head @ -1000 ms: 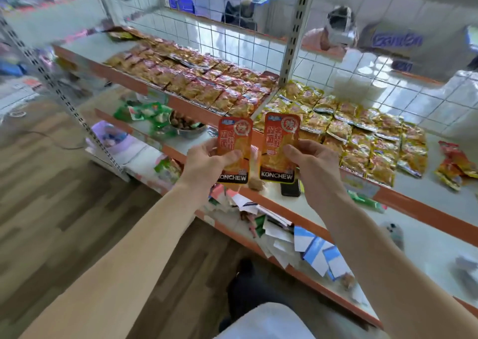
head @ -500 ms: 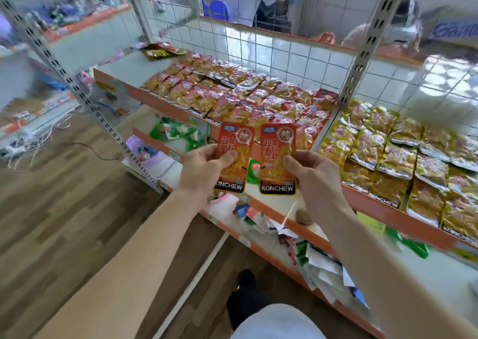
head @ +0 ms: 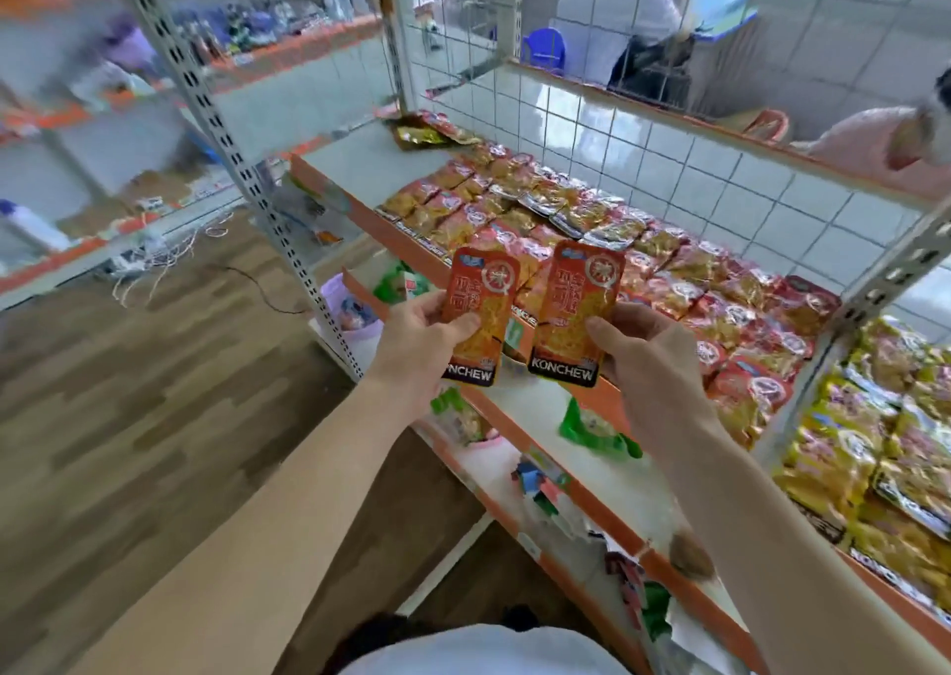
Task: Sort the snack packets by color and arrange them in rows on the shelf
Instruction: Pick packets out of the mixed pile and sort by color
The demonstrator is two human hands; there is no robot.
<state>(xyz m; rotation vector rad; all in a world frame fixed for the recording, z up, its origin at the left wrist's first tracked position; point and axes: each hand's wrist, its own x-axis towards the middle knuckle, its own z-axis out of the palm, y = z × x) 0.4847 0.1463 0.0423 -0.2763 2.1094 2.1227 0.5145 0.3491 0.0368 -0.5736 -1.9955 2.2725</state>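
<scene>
Left hand [head: 411, 337] pinching left KONCHEW packet [head: 476, 309], right hand [head: 651, 350] pinching right KONCHEW packet [head: 574, 309], both upright before the shelf [head: 355, 160] of red packets [head: 669, 273].

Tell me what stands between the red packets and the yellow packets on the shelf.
A grey slotted metal upright stands between the red packets and the yellow packets, dividing the two blocks. The head view shows it.

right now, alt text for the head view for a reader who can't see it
The left hand holds one orange snack packet and the right hand holds a second orange packet, side by side, upright, before a shelf. Rows of red-orange packets lie on that shelf, with yellow packets in the bay to the right.
</scene>
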